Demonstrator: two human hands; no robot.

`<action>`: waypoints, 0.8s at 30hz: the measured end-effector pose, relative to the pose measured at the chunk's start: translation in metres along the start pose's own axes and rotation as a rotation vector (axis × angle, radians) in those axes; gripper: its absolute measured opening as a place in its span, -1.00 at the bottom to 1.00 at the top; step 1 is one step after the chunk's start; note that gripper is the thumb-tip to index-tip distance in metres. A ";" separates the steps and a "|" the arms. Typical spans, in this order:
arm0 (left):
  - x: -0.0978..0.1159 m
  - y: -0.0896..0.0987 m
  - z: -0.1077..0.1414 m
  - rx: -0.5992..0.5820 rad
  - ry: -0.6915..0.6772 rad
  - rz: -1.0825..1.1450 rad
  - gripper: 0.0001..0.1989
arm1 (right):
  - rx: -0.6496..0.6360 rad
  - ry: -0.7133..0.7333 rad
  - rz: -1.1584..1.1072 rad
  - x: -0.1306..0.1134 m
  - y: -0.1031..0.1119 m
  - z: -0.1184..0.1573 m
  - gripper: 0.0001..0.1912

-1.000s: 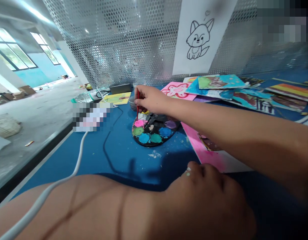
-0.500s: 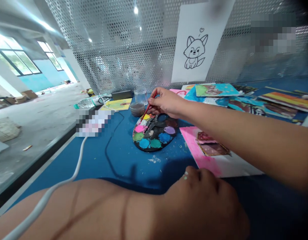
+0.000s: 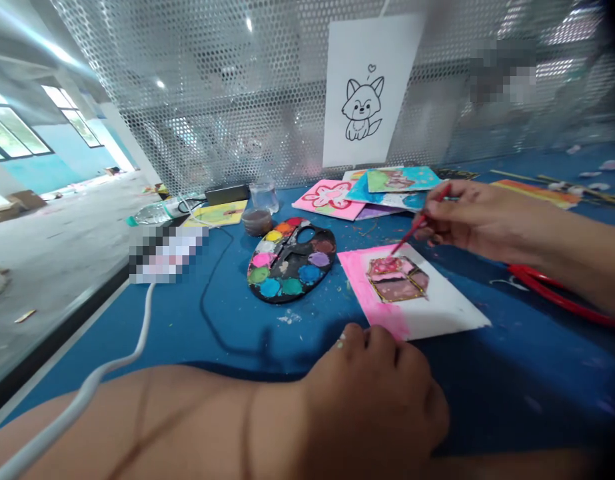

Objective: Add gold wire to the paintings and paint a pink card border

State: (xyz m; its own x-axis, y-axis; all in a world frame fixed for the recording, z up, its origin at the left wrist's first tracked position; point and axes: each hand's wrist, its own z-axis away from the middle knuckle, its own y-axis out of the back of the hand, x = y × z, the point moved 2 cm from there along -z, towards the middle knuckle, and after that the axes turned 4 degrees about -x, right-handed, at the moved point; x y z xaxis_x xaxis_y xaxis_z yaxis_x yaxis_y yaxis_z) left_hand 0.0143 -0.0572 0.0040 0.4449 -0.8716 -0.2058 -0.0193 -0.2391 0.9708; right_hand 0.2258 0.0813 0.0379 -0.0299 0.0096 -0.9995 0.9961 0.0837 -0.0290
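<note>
My right hand (image 3: 452, 217) pinches a red paintbrush (image 3: 412, 235), its tip at the upper part of the box picture on a painting (image 3: 452, 307). Pink paint covers the painting's left side; its right side is white. In the foreground my left hand (image 3: 382, 393) lies with fingers curled by the painting's near edge; whether anything is under the fingers is hidden. Left of the painting sits a black palette (image 3: 287, 267) with several paint colours. Behind the palette stands a cup of murky water (image 3: 257, 222).
Finished paintings (image 3: 330, 198) lie at the back. A fox drawing (image 3: 370, 100) hangs on the perforated metal screen. A clear cup (image 3: 264, 197), a bottle (image 3: 154, 212) and a white cable (image 3: 112, 368) are on the left; a red ring-like object (image 3: 552, 293) lies right.
My right hand has moved right with the brush, from the palette to over the painting. The view has shifted, and the red ring-like object now shows. My left hand stays curled near the painting.
</note>
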 end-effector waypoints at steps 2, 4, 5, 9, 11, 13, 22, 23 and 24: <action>0.001 -0.001 0.001 0.014 0.009 -0.014 -0.80 | -0.010 -0.054 0.037 0.012 0.019 0.012 -0.52; 0.001 -0.001 0.003 0.049 0.018 -0.033 -0.82 | -0.023 -0.093 0.061 0.022 0.029 0.021 -0.44; 0.001 -0.002 0.004 0.067 0.022 -0.043 -0.82 | -0.029 -0.108 0.058 0.027 0.031 0.025 -0.42; 0.001 -0.002 0.006 0.128 0.034 -0.076 -0.79 | -0.055 -0.107 0.034 0.037 0.025 0.034 -0.39; 0.001 -0.002 0.006 0.129 0.031 -0.076 -0.80 | -0.051 -0.074 0.064 0.040 0.021 0.036 -0.38; 0.001 -0.002 0.006 0.113 0.029 -0.066 -0.83 | -0.039 -0.019 0.106 0.043 0.021 0.037 -0.37; 0.000 0.002 0.007 0.074 0.018 -0.040 -0.87 | -0.032 0.273 0.511 0.029 0.010 0.057 -0.48; 0.001 0.002 0.006 0.081 0.022 -0.042 -0.87 | -0.038 0.326 0.536 0.024 0.007 0.061 -0.53; 0.001 0.002 0.006 0.081 0.026 -0.046 -0.86 | -0.055 0.374 0.558 0.021 0.004 0.065 -0.60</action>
State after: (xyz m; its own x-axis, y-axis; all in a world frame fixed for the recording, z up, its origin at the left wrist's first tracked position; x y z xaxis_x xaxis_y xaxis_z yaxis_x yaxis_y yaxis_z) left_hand 0.0092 -0.0610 0.0051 0.4701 -0.8479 -0.2453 -0.0706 -0.3132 0.9471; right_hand 0.2344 0.0169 0.0162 0.4511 0.4099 -0.7928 0.8653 0.0165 0.5010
